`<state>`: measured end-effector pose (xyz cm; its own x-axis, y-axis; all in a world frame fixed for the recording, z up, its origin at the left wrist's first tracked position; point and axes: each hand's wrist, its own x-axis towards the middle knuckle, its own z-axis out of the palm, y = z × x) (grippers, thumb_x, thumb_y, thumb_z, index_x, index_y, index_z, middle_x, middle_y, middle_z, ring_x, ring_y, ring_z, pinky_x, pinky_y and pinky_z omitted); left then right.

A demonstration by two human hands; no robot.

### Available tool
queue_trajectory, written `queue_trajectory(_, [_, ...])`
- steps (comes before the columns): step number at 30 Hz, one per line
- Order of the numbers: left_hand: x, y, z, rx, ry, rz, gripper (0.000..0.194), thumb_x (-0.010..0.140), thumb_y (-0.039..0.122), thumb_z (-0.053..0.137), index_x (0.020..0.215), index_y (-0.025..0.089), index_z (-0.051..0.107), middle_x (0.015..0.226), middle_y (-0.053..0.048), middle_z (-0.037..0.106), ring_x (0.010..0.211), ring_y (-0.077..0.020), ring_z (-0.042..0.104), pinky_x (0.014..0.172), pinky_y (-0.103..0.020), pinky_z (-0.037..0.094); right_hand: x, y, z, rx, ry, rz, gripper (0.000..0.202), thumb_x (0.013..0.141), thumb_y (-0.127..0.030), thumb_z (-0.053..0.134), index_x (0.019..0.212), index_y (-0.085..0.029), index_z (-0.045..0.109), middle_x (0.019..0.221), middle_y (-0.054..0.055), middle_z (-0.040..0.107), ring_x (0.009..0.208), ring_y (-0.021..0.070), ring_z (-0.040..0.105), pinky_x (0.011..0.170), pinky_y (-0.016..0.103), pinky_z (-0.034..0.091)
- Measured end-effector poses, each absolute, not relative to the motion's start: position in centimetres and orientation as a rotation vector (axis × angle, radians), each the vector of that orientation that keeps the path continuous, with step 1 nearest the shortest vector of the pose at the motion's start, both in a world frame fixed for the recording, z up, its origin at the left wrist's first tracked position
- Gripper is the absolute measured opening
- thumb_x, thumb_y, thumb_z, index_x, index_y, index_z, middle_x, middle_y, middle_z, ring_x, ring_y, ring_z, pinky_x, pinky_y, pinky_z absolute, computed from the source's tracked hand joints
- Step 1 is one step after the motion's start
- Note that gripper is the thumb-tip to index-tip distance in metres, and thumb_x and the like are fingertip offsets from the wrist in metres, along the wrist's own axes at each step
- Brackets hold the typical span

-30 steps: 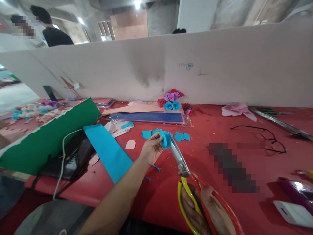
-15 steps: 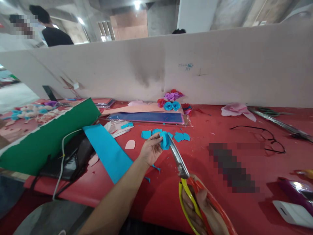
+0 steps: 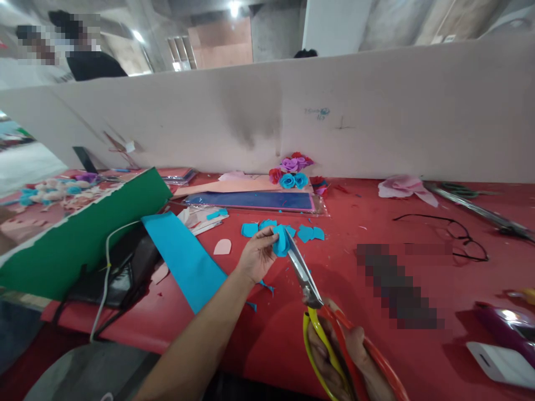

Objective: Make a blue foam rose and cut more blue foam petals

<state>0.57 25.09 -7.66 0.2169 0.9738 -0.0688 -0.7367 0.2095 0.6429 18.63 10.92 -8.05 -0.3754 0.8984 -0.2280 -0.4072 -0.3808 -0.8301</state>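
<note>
One curled blue paper piece (image 3: 281, 241), held above the red bench (image 3: 284, 334), is pinched by the left hand (image 3: 258, 259), while the right hand (image 3: 360, 353) grips one pair of scissors (image 3: 308, 291) whose blades reach this piece's edge, and beyond lie two blue paper roses (image 3: 287, 181).

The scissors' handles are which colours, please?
One handle is yellow and the other orange-red, best seen in the head view.

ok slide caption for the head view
Left hand holds blue paper at the tips of scissors in the right hand.
</note>
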Motion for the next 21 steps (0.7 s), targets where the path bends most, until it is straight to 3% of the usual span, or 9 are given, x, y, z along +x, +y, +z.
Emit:
queue_trajectory(14, [0.9, 24.9, -7.5, 0.589, 0.518, 1.203, 0.003, 0.074, 0.009, 0.063, 0.072, 0.01, 0.065, 0.059, -0.002, 0.061, 0.05, -0.0079, 0.056, 0.053, -0.017, 0.047, 18.6, 11.6, -8.7, -0.85, -0.818, 1.937, 0.034, 0.092, -0.033, 0.058, 0.121, -0.016, 0.056, 0.12, 0.009, 0.059, 0.1, 0.0216, 0.062, 0.082, 0.042, 0.054])
queue_trajectory(17, [1.0, 24.9, -7.6, 0.584, 0.523, 1.209, 0.004, 0.075, 0.008, 0.062, 0.072, 0.01, 0.064, 0.058, -0.001, 0.061, 0.049, -0.0081, 0.056, 0.051, -0.018, 0.047, 18.3, 11.5, -9.3, -0.856, -0.82, 1.957, 0.036, 0.092, -0.044, 0.054, 0.115, -0.016, 0.056, 0.094, 0.005, 0.064, 0.071, 0.0141, 0.063, 0.06, 0.03, 0.055])
queue_trajectory(19, [0.9, 24.9, -7.5, 0.572, 0.521, 1.211, 0.003, 0.074, 0.008, 0.062, 0.073, 0.01, 0.064, 0.059, -0.002, 0.061, 0.049, -0.0085, 0.057, 0.052, -0.018, 0.048, 18.0, 11.5, -9.6, -0.858, -0.82, 1.97, 0.048, 0.086, -0.061, 0.053, 0.107, -0.018, 0.055, 0.069, -0.002, 0.058, 0.046, 0.0093, 0.052, 0.04, 0.021, 0.046])
queue_trajectory(21, [0.9, 24.9, -7.5, 0.576, 0.512, 1.2, 0.002, 0.074, 0.01, 0.062, 0.075, 0.01, 0.064, 0.061, -0.003, 0.064, 0.052, -0.0111, 0.061, 0.056, -0.022, 0.05, 17.8, 11.5, -9.9, -0.868, -0.819, 1.958, 0.055, 0.077, -0.072, 0.054, 0.098, -0.021, 0.052, 0.057, -0.007, 0.049, 0.036, 0.0065, 0.04, 0.031, 0.018, 0.036])
